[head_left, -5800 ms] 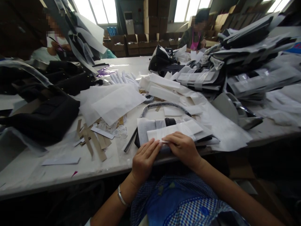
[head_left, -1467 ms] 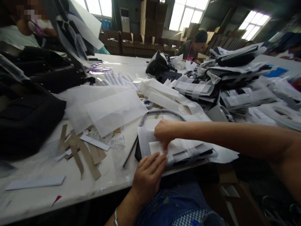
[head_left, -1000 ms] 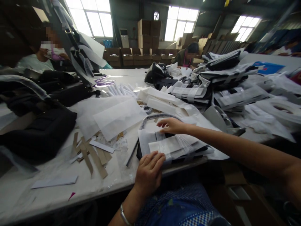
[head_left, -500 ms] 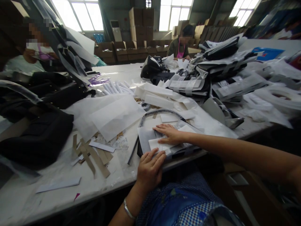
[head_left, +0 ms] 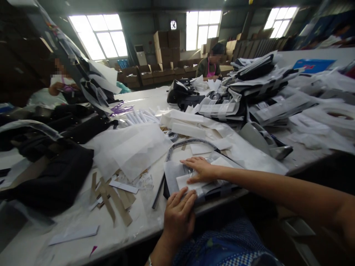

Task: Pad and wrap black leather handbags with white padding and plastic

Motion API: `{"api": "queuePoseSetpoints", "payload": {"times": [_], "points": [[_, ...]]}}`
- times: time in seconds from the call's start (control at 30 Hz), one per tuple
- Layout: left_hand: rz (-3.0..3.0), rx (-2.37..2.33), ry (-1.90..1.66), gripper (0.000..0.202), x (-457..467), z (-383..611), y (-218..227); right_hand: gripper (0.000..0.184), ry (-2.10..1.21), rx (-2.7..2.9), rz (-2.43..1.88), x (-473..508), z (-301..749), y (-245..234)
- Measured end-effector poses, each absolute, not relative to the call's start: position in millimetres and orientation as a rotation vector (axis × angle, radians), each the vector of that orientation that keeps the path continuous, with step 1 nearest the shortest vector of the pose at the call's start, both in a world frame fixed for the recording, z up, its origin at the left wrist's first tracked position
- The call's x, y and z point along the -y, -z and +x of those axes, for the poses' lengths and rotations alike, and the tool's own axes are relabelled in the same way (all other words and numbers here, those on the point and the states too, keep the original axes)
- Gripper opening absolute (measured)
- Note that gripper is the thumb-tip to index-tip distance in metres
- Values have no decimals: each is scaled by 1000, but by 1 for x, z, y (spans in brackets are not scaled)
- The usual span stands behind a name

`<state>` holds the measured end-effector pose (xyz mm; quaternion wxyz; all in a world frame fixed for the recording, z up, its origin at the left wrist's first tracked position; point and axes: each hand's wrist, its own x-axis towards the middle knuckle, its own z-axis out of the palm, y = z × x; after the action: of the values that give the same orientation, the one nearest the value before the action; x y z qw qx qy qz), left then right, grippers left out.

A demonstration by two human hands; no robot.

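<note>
A dark handbag (head_left: 166, 191) lies flat at the table's near edge, its plastic-wrapped handle (head_left: 191, 142) arching away from me. White paper and a pale, thick padding piece (head_left: 181, 181) cover its upper side, with clear film or tape around it. My right hand (head_left: 200, 169) rests flat on the padding, fingers spread. At the bag's near left corner is my left hand (head_left: 180, 213), its fingers laid over the padding's edge and its thumb low beside the palm. A dark, thin strip (head_left: 158, 192) lies just left of the bag.
Brown card strips (head_left: 118, 205) and large white sheets (head_left: 135, 146) are on the left, near a black bag (head_left: 58, 177). Wrapped bags (head_left: 257, 79) pile up at the right, by a tape roll (head_left: 337, 114). Across the table sits a person (head_left: 208, 68); another (head_left: 62, 88) is far left.
The camera view has tilted up, so the scene sits lower in the picture. Both hands stay at nearly the same places on the bag.
</note>
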<state>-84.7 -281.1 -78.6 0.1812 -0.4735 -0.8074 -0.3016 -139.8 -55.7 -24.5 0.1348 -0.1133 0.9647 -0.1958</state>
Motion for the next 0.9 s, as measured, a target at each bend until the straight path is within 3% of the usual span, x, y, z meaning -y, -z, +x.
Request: {"api": "queuePoseSetpoints", "payload": {"times": [0.13, 0.3, 0.4, 0.53, 0.73, 0.9], "points": [[-1363, 2302, 820, 55, 283, -80, 76, 57, 716, -2990, -306, 55, -137, 28], [-1298, 2344, 1241, 32, 296, -84, 53, 43, 753, -3252, -79, 7, -113, 6], [-773, 2389, 1597, 25, 302, -110, 40, 54, 599, -3215, 394, -37, -92, 2], [-192, 2577, 1909, 38, 299, -154, 40, 70, 669, -2910, 583, -65, -81, 16], [-170, 2541, 2292, 47, 280, -165, 48, 87, 975, -2836, 694, -50, -85, 25], [-188, 2305, 2406, 64, 287, -144, 30, 93, 1493, -2680, 755, -37, -83, 1]]}}
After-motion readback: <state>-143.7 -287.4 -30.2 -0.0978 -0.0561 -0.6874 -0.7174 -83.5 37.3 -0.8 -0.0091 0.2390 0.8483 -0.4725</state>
